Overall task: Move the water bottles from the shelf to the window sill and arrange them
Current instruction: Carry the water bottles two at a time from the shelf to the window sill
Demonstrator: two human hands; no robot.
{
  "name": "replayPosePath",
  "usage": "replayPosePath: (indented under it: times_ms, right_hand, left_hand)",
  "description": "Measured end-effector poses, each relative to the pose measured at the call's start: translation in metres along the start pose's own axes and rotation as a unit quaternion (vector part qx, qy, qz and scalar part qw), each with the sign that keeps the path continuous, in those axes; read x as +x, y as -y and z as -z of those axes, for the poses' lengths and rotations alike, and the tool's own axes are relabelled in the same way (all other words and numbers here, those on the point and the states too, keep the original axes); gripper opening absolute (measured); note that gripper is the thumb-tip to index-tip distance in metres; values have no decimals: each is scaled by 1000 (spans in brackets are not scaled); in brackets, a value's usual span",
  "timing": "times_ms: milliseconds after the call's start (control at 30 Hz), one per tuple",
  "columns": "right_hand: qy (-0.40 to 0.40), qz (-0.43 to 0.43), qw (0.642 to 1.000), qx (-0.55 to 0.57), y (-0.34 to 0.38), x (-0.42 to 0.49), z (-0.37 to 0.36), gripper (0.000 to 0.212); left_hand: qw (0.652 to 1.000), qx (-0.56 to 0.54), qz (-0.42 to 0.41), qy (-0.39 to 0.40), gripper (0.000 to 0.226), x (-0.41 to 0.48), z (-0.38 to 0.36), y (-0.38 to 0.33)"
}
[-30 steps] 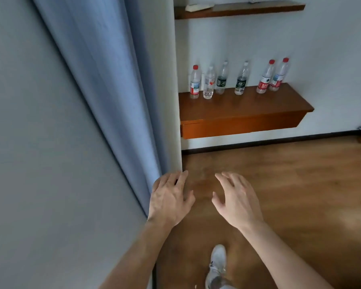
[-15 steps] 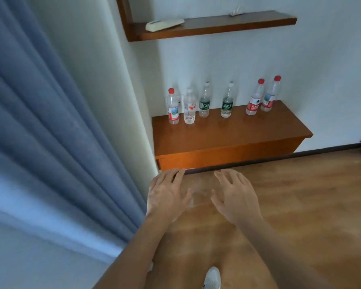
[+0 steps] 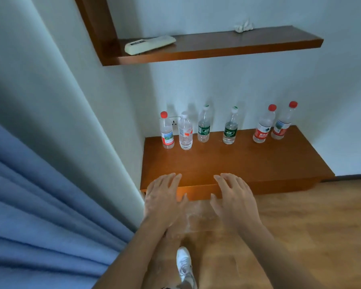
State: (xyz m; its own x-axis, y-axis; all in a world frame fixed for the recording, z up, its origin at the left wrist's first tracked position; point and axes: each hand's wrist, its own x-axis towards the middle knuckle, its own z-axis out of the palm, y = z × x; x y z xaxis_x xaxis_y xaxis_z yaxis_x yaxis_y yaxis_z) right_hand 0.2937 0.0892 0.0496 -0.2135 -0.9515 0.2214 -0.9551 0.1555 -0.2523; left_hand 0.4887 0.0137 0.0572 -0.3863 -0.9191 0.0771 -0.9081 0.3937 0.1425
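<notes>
Several clear water bottles stand upright along the back of a low wooden shelf (image 3: 248, 163). From the left: a red-capped bottle (image 3: 166, 130), a white-capped one (image 3: 185, 132), two green-labelled bottles (image 3: 204, 124) (image 3: 230, 126), and two red-labelled, red-capped bottles (image 3: 263, 124) (image 3: 283, 122) close together at the right. My left hand (image 3: 162, 200) and my right hand (image 3: 233, 199) hover palm down at the shelf's front edge, fingers spread, holding nothing. The window sill is out of view.
A blue curtain (image 3: 40, 205) hangs at the left beside a white wall corner. An upper wooden shelf (image 3: 227, 45) carries a white remote (image 3: 149, 44) and a small white object (image 3: 243, 27). Wooden floor lies below; my white shoe (image 3: 183, 265) shows at the bottom.
I have moved closer to the shelf, which now looks larger and lower in view. Both hands have reached forward from over the floor to the shelf's front edge, still empty.
</notes>
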Motion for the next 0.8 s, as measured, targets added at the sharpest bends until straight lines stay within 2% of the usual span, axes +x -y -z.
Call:
replayPosePath:
  times_ms: [433, 533, 733, 800]
  right_hand:
    - [43, 42, 998, -4, -25, 191, -52, 57]
    - [51, 54, 997, 3, -25, 232, -67, 55]
    - [68, 36, 996, 55, -29, 283, -102, 58]
    - [85, 10, 993, 84, -30, 297, -115, 60]
  left_hand:
    - [997, -37, 67, -1, 66, 166, -51, 48]
    - [995, -38, 86, -22, 65, 200, -59, 62]
    - [988, -54, 141, -35, 67, 250, -77, 91]
    - [979, -77, 187, -21, 70, 266, -78, 99]
